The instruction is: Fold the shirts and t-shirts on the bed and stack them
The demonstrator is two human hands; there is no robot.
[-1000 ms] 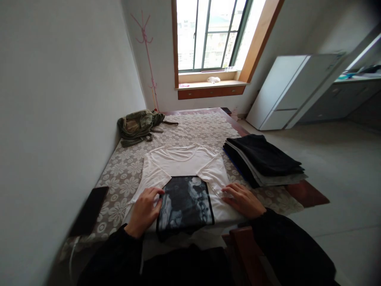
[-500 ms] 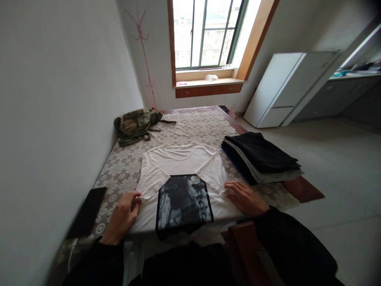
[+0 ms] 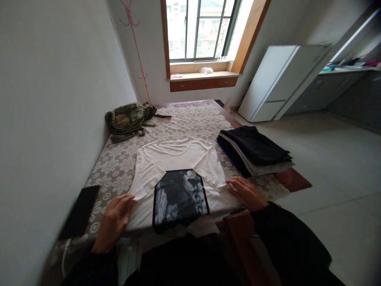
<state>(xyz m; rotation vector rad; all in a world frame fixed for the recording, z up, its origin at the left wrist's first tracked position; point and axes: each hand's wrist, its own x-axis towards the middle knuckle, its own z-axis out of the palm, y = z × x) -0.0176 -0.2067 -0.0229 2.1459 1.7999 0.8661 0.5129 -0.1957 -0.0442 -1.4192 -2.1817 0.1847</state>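
Note:
A white T-shirt (image 3: 178,154) with a dark grey printed panel (image 3: 180,198) lies spread front up, neckline away from me. Both sleeves are angled inward across its front, and its lower edge hangs over the near edge of the table. At the left sleeve's hem, my left hand (image 3: 114,220) rests with fingers stretched out and tips touching the cloth. Beside the other sleeve's hem is my right hand (image 3: 247,193), fingers extended and apart, fingertips at the cloth's edge. Neither hand visibly grips fabric.
A stack of folded dark and grey clothes (image 3: 254,147) sits right of the shirt on the patterned tablecloth (image 3: 190,119). A green backpack (image 3: 127,121) lies far left, a black flat object (image 3: 80,212) near left. A brown chair (image 3: 238,230) stands close by my right arm.
Both hands have shifted slightly outward from the sleeve ends, their fingers straighter than in the earlier pinch. The shirt keeps its layout; the whole view has moved a little.

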